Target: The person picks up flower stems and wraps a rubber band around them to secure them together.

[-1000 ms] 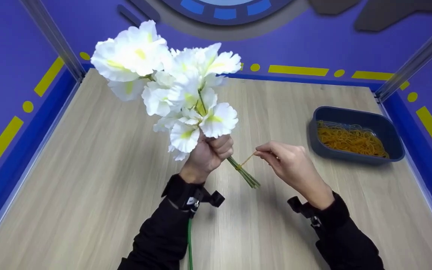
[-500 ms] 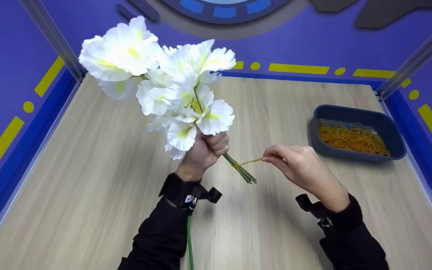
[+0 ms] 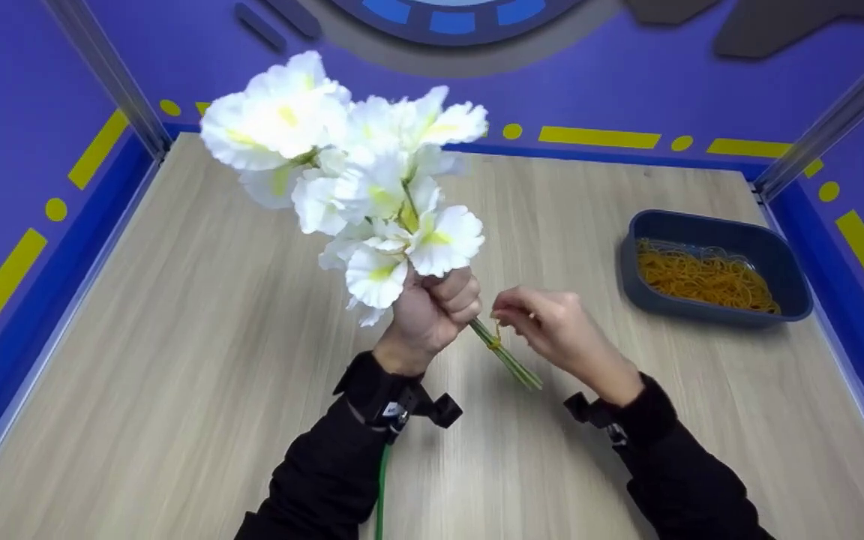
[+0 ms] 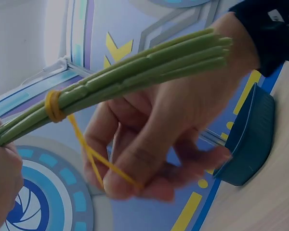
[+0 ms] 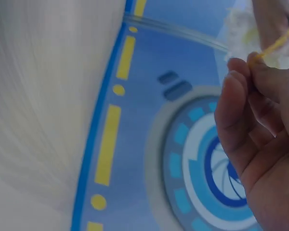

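A bunch of white flowers [image 3: 379, 180] with yellow centres is gripped by my left hand [image 3: 432, 315] just below the blooms. Its green stems [image 4: 144, 72] stick out past the fist, down to the right in the head view. Around the stems sits a yellow rubber band [image 4: 54, 107], wound close, with a loop drawn out to one side. My right hand [image 3: 548, 322] pinches that loop between thumb and fingertips, close beside the stems. In the right wrist view, a strand of the rubber band [image 5: 277, 44] runs from the pinched fingertips [image 5: 254, 60].
A dark blue bin [image 3: 717, 315] with many loose yellow rubber bands [image 3: 702, 277] stands on the wooden table [image 3: 252, 360] at the right. Blue-purple panels [image 3: 589, 60] wall the table at the back and sides. A green cable [image 3: 382, 487] hangs by the left sleeve.
The right hand pulled the rubber band out to the right, then came back left towards the stems, so the loop is shorter. The bouquet swung slightly left, then back right.
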`<act>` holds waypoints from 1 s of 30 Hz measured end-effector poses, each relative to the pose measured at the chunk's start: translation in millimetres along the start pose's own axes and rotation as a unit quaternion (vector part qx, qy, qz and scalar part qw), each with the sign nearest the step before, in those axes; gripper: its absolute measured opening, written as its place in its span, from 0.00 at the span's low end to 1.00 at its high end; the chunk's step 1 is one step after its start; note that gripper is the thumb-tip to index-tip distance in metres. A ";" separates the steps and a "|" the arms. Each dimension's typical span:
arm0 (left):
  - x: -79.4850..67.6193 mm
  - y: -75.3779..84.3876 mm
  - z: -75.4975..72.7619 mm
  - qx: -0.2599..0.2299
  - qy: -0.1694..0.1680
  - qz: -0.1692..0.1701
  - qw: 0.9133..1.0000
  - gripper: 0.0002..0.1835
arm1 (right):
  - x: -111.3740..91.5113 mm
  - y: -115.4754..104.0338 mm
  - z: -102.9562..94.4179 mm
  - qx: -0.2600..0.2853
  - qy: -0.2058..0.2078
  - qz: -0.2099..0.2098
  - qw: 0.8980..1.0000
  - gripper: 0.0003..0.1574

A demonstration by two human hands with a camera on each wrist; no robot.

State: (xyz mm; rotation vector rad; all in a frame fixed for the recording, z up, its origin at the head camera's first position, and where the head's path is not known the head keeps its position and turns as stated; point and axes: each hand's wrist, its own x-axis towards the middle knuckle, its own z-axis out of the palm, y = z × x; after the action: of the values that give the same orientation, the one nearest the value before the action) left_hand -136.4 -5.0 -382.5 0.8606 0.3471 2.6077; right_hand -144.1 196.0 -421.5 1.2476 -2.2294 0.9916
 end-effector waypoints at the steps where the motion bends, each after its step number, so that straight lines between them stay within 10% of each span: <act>1: 0.0 0.0 1.5 -0.007 0.005 0.024 1.000 0.32 | -0.1 0.0 5.2 0.009 0.007 -0.001 1.000 0.09; 7: 1.4 3.0 5.1 -0.075 0.028 0.153 0.985 0.25 | -2.5 -11.4 31.4 0.085 0.063 0.016 0.994 0.15; 16: 3.4 11.9 -1.2 -0.098 0.044 0.219 0.970 0.25 | -7.3 -53.5 49.4 0.039 -0.004 0.031 0.999 0.12; 30: 2.8 10.6 0.1 0.058 0.044 0.184 0.980 0.30 | -1.1 -82.0 4.8 -0.034 0.046 0.001 0.998 0.13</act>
State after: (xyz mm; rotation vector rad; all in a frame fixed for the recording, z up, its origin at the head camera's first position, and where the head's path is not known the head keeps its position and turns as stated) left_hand -141.3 -13.4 -377.4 0.9246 0.3989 3.0001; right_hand -73.6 164.3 -393.6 1.1470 -2.1766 0.9469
